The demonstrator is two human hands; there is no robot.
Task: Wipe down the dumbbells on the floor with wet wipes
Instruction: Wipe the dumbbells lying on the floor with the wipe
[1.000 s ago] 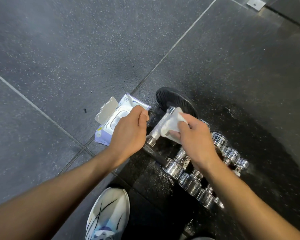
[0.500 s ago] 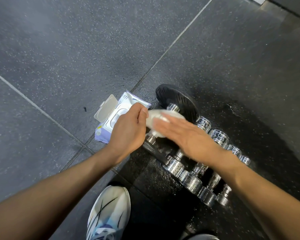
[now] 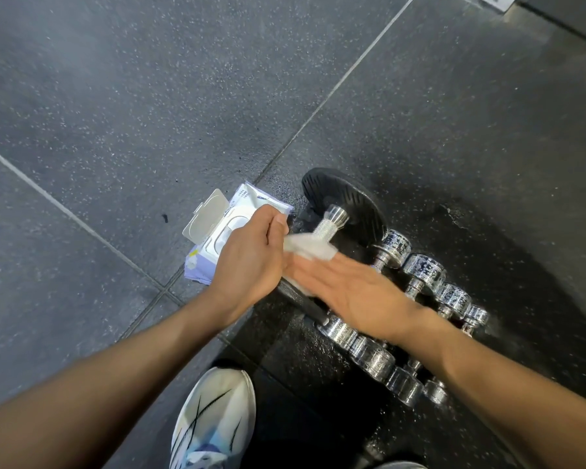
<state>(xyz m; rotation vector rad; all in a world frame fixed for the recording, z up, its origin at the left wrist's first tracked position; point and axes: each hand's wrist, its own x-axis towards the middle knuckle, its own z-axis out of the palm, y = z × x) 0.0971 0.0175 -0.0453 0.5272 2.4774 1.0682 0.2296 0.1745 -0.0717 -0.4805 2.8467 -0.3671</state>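
A dumbbell with a knurled chrome handle (image 3: 329, 225) and a black plate (image 3: 352, 201) lies tilted on the dark floor. My right hand (image 3: 349, 292) lies flat with straight fingers and presses a white wet wipe (image 3: 310, 248) against the lower part of the handle. My left hand (image 3: 251, 258) is curled over the dumbbell's near end, beside the wipe; what its fingers close on is hidden. Several small chrome dumbbells (image 3: 420, 269) lie in a row to the right, partly under my right forearm.
An open pack of wet wipes (image 3: 217, 242) with its lid flipped up lies on the floor behind my left hand. A white running shoe (image 3: 214, 418) stands at the bottom centre. Speckled rubber floor tiles (image 3: 132, 113) stretch to the left and far side.
My right hand went from gripping the wipe round the handle to lying flat on it. It slid down the handle toward me, baring the upper knurled part. My left hand stayed put.
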